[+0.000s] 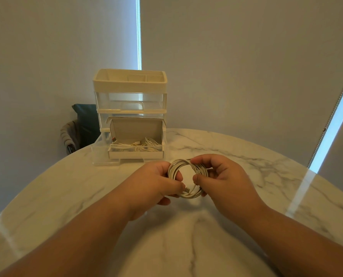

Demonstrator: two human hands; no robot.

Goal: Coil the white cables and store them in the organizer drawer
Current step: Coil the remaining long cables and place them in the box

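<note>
A white cable (188,193) wound into a round coil hangs above the marble table, between both hands. My left hand (156,186) pinches the coil's left side, and the cable's plug end sticks out by its fingertips. My right hand (222,182) grips the coil's right side with thumb and curled fingers. Behind them stands the organizer (129,84) with its bottom clear drawer (100,150) pulled out. Inside the drawer sits an open cardboard box (135,154) holding more white cables (146,144).
The round marble table (186,236) fills the foreground. A dark cushion on a chair (84,124) stands behind the table's left edge. Closed blinds cover the wall behind, with bright gaps at centre and right.
</note>
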